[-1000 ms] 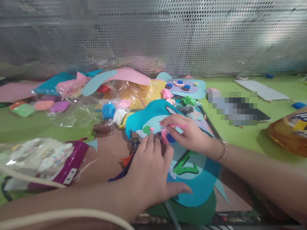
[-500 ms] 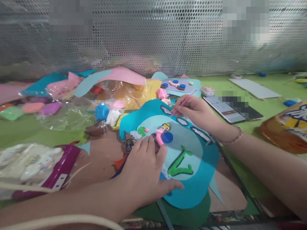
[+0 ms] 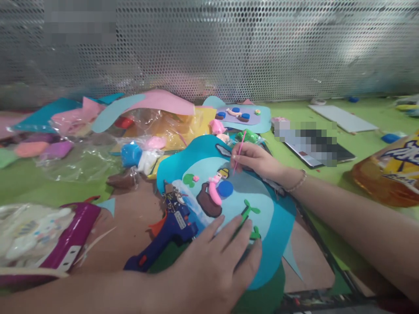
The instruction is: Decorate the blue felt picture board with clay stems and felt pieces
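Note:
Between the thumb and fingers of my right hand (image 3: 253, 159) is a thin pink stick (image 3: 240, 150), held upright with its lower end over the blue craft picture (image 3: 278, 261). My left hand (image 3: 225, 257), fingers spread, lies over the lower part of the picture, partly covering a green clay stem (image 3: 250, 210). On the pale blue middle I see a yellow-haired clay figure with a pink body (image 3: 214, 192), a brown clay shape (image 3: 208, 205) and a blue round piece (image 3: 225, 189). A dark blue glue gun (image 3: 166, 235) lies left of my left hand.
Bagged clay lumps (image 3: 131, 153) and coloured foam sheets (image 3: 170, 102) lie at the back left. A maroon-edged clear pouch (image 3: 73, 235) is at the left. Phones (image 3: 307, 152), a white board (image 3: 343, 117) and a snack bag (image 3: 389, 174) lie right. A perforated metal panel (image 3: 209, 52) stands behind.
My left hand has moved down and right, uncovering the brown clay shape and the glue gun. My right hand has shifted slightly left and down, and the pink stick is now more upright.

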`<state>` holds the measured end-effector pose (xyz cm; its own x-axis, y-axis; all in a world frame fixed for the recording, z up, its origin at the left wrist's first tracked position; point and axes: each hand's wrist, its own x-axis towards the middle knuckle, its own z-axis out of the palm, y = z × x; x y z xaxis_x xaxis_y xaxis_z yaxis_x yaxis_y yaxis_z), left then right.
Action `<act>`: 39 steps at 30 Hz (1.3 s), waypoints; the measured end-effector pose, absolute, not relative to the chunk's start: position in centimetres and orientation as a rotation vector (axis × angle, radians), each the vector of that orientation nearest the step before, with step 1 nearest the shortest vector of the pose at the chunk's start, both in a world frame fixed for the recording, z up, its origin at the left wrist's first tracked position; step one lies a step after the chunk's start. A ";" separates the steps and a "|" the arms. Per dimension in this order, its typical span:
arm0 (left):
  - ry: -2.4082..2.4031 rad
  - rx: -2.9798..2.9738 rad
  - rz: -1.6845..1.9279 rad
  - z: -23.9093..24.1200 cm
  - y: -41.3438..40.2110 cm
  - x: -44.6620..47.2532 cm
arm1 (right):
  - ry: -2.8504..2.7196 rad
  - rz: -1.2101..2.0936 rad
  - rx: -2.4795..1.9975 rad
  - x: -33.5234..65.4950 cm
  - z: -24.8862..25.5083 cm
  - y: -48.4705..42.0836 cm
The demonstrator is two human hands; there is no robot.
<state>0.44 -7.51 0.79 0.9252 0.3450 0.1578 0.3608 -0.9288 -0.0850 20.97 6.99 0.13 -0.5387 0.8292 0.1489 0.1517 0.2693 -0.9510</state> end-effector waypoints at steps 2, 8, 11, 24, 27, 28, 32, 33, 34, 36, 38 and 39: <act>-0.444 -3.014 -0.124 0.7 -7.4 0.5 | -1.840 1.330 -0.920 20.9 0.0 7.0; -0.366 -3.044 -0.125 0.4 -7.1 0.5 | -1.890 1.307 -1.025 20.6 0.0 7.1; -0.377 -3.046 -0.142 0.3 -7.2 0.5 | -1.869 1.339 -1.021 20.6 0.1 7.2; -0.352 -3.040 -0.069 0.2 -7.0 0.8 | -1.753 1.447 -1.014 20.6 -0.2 7.6; -0.339 -3.028 -0.023 0.3 -7.1 0.9 | -1.779 1.436 -1.002 20.6 -0.2 7.5; -0.337 -3.026 -0.019 0.3 -7.1 0.9 | -1.789 1.433 -0.999 20.6 -0.2 7.5; -0.323 -3.019 -0.048 0.1 -7.1 0.8 | -1.804 1.429 -1.004 20.6 -0.2 7.5; -0.316 -3.016 -0.058 0.0 -7.1 0.8 | -1.805 1.430 -1.008 20.6 -0.2 7.6; -0.306 -3.017 -0.064 -0.1 -7.1 0.7 | -1.806 1.434 -1.011 20.7 -0.3 7.6; -0.309 -3.019 -0.087 -0.2 -7.1 0.7 | -1.806 1.453 -1.006 20.7 -0.3 7.6; -0.324 -3.020 -0.108 -0.3 -7.1 0.7 | -1.795 1.466 -0.999 20.6 -0.3 7.6; -0.326 -3.017 -0.121 -0.3 -7.0 0.8 | -1.789 1.463 -1.002 20.6 -0.2 7.6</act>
<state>0.75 -7.04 -0.30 0.9738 0.2087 0.0902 0.2170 -0.9715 -0.0955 20.61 7.64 -0.24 -0.5256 0.8507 -0.0049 0.1733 0.1015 -0.9796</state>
